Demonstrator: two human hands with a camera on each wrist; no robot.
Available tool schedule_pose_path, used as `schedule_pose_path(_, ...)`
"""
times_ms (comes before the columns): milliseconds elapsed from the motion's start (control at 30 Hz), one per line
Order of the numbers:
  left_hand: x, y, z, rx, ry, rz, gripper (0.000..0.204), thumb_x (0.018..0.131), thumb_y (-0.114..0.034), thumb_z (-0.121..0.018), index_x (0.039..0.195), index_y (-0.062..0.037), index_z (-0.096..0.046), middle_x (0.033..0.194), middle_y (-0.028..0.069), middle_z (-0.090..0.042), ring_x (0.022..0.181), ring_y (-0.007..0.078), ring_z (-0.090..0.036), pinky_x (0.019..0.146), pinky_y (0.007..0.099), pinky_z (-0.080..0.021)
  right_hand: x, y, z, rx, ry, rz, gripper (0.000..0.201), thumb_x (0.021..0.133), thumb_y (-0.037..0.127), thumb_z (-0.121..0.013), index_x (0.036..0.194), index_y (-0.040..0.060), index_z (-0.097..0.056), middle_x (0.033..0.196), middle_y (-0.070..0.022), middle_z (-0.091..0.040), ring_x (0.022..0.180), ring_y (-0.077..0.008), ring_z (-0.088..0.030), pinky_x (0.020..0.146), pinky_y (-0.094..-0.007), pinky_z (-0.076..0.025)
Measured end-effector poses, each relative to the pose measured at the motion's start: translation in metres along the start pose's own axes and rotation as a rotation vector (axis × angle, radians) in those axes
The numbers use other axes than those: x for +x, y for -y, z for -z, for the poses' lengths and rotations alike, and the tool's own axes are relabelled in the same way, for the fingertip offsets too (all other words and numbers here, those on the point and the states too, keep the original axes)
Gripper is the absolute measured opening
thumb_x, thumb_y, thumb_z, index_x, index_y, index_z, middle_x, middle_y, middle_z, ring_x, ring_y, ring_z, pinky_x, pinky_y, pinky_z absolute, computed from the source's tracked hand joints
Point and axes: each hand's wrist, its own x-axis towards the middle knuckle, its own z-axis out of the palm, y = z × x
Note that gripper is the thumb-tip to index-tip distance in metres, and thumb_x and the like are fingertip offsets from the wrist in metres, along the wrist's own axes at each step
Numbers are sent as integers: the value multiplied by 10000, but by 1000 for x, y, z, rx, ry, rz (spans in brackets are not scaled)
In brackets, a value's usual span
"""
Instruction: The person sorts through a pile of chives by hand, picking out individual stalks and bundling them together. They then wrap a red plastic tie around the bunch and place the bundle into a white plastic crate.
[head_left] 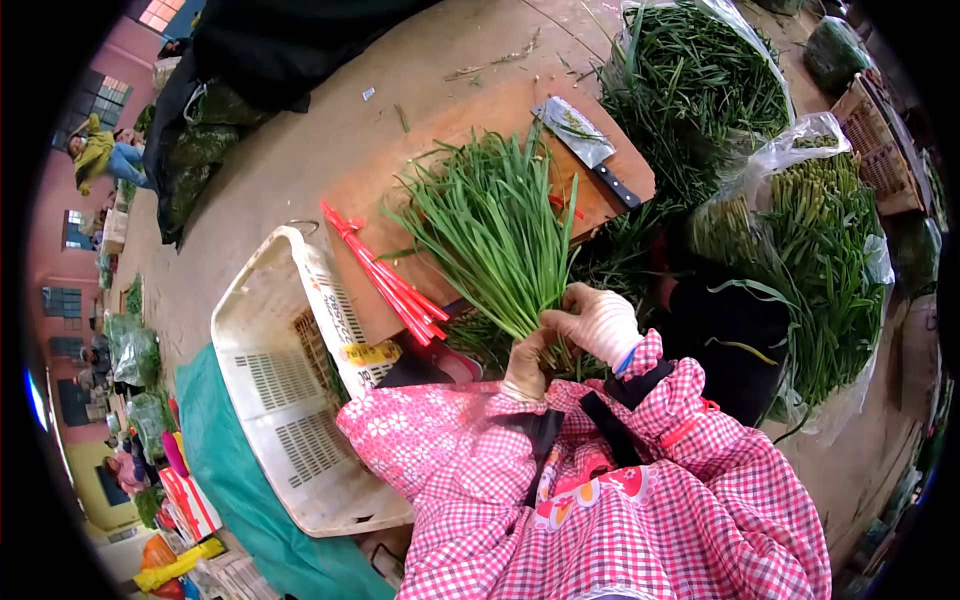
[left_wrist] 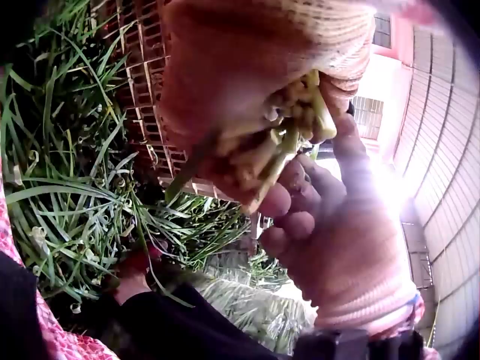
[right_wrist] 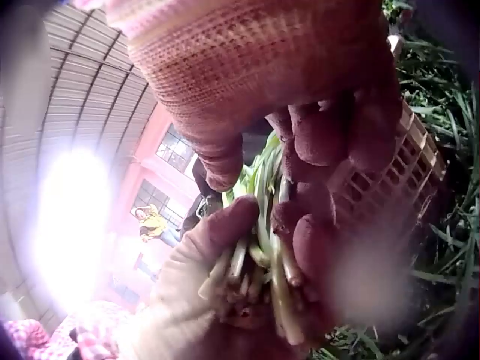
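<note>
A bunch of garlic chives (head_left: pixel 505 225) fans out over the wooden board (head_left: pixel 350 185), its pale cut ends toward the body. My left hand (head_left: pixel 527 370), in a light knit glove with bare fingertips, grips the lower stalks. Just above it my right hand (head_left: pixel 605 325), gloved alike, curls thumb and fingers around the stalks. In the right wrist view the stem ends (right_wrist: pixel 281 292) stick out unevenly between both hands. A cleaver (head_left: pixel 580 135) with a black handle lies at the board's far right. Red-and-white tie strips (head_left: pixel 385 275) lie along its left side.
A white plastic basket (head_left: pixel 222 330) stands left of the board on a green sheet (head_left: pixel 205 425). Bagged greens (head_left: pixel 690 90) and another bag of bundled stalks (head_left: pixel 825 235) stand to the right. Dark cloth (head_left: pixel 270 50) covers bags at the back left. A person (head_left: pixel 98 155) stands far left.
</note>
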Motion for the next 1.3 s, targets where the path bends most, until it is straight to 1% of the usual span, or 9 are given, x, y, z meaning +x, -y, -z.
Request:
schedule_pose_path(100,2,1,5,16,-14,5,374,876,-230,-641,1165,2,-592,1042,107,-669,956,241,-650,832,380,-531,12,-7,-8,-103,-40,65,364,759,328,-728,899,-4,-676,699,-132,-674,629,-223,-672,611,-334,-531)
schedule_pose_path(300,2,-9,0,-135,-7,143,361,859,-156,-646,1169,16,-582,1039,133,-675,942,275,-663,836,417,-542,18,-19,-17,152,15,-31,405,742,361,-683,903,-11,-686,821,-227,-671,779,-351,-666,730,-407,-521)
schedule_pose_path(467,9,-6,30,51,-6,200,334,856,-229,-643,1102,-6,-606,958,104,-676,837,239,-661,701,356,-534,14,-25,-27,372,59,-92,357,765,295,-692,913,-30,-672,794,-192,-679,730,-283,-673,692,-370,-527)
schedule_pose_path(567,-12,-13,-2,120,-111,-96,240,827,-140,-637,1024,-3,-629,851,69,-665,721,193,-648,635,315,-537,-4,-7,-17,671,155,-192,251,814,195,-680,933,-24,-652,738,-81,-659,649,-145,-615,613,-294,-509)
schedule_pose_path(633,-25,-21,-14,126,-92,-76,251,827,-207,-672,977,-10,-637,798,63,-648,644,167,-612,583,283,-497,-19,-6,-11,755,217,-124,200,852,189,-665,954,21,-629,667,-3,-585,525,-73,-520,455,-234,-397)
schedule_pose_path(700,-42,-31,-6,179,-158,8,237,840,-235,-667,908,-10,-635,749,46,-606,600,152,-571,557,282,-472,-38,-3,6,739,247,-72,191,861,181,-667,987,41,-637,675,7,-593,538,-68,-533,461,-222,-414)
schedule_pose_path(833,-77,-53,-44,460,-135,-238,148,806,-136,-574,726,-11,-576,610,65,-512,474,160,-476,442,310,-406,-65,13,62,793,172,-42,223,851,150,-686,1030,22,-649,740,3,-623,587,-60,-549,503,-209,-428)
schedule_pose_path(1000,-106,-55,-45,556,-57,-261,120,786,-107,-606,837,0,-586,653,72,-549,489,159,-514,439,305,-429,-78,36,118,973,-101,184,295,855,118,-662,1136,36,-630,800,5,-636,602,-35,-536,472,-175,-404)
schedule_pose_path(1300,-130,-53,-65,679,-84,-273,187,750,-29,-609,928,31,-614,747,102,-615,553,179,-600,480,275,-500,-73,54,129,884,-93,327,246,863,95,-647,1092,4,-651,857,-18,-656,677,-70,-566,584,-225,-446)
